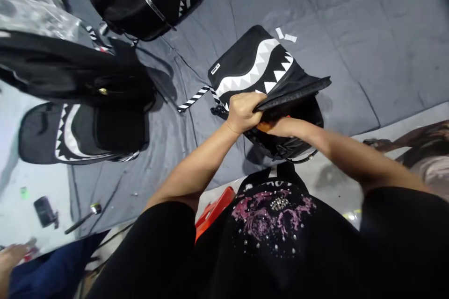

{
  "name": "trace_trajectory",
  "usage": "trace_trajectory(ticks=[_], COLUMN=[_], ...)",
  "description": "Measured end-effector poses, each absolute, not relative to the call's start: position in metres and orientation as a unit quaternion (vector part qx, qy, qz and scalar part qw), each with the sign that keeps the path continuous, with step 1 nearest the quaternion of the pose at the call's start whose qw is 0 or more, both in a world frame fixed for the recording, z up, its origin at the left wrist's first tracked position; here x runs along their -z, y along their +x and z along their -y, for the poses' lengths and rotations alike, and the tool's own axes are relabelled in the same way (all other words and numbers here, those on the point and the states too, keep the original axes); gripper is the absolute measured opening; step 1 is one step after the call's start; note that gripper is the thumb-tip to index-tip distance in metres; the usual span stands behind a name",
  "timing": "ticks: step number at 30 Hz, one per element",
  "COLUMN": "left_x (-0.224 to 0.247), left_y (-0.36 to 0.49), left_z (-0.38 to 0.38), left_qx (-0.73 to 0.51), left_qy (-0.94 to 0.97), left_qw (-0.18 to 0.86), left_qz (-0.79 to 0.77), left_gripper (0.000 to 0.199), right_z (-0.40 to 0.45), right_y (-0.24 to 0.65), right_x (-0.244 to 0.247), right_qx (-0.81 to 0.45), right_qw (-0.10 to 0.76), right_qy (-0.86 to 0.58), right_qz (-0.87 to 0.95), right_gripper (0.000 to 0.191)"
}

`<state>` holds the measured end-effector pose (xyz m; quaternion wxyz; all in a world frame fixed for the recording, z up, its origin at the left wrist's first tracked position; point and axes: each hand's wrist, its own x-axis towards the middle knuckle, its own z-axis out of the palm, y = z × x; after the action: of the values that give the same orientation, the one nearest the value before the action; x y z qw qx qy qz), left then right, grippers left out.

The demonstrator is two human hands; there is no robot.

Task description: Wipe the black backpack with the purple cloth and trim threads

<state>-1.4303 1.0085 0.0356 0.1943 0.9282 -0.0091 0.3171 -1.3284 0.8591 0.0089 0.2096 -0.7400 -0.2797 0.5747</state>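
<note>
A black backpack (257, 39) with a white and grey shark-tooth print lies on the grey cloth in front of me, its zipped mouth open toward me. My left hand (245, 111) is closed round the edge of that opening and lifts the front panel. Inside the mouth is my right hand (285, 126), its fingers hidden by the bag and the shadow. An orange patch shows beside those fingers; what it is I cannot make out. A black-and-white striped strap (195, 98) trails from the bag's left side.
Another black bag (154, 9) stands open at the back left. More black bags, one with a tooth print (38, 133), lie left. A hammer (82, 218) and a phone (45, 211) rest at lower left, near another person's hand (14, 259). White paper slips (290, 38) lie behind the backpack.
</note>
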Motion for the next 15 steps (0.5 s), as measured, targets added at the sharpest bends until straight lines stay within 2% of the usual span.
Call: trace_trajectory(ticks=[3, 8, 12, 15], left_x=[-0.039, -0.046, -0.045, -0.045], left_y=[-1.433, -1.432, -1.432, -1.43], left_z=[-1.012, -1.003, -1.002, -1.0], left_qx=[-0.331, -0.347, -0.33, -0.336], left_qy=[0.915, 0.904, 0.911, 0.909], left_qw=[0.229, 0.25, 0.248, 0.244], left_qz=[-0.015, -0.002, -0.015, 0.001], left_gripper=[0.018, 0.018, 0.021, 0.02], right_z=[-0.822, -0.784, -0.75, -0.727], right_y=[-1.308, -1.284, -1.289, -1.305], right_x=[-0.032, -0.054, -0.043, -0.033], right_qx=[-0.578, -0.423, -0.454, -0.388], right_qw=[0.091, 0.097, 0.06, 0.013], right_qy=[-0.766, -0.868, -0.856, -0.885], right_qz=[0.266, 0.24, 0.24, 0.257], right_gripper=[0.019, 0.034, 0.037, 0.04])
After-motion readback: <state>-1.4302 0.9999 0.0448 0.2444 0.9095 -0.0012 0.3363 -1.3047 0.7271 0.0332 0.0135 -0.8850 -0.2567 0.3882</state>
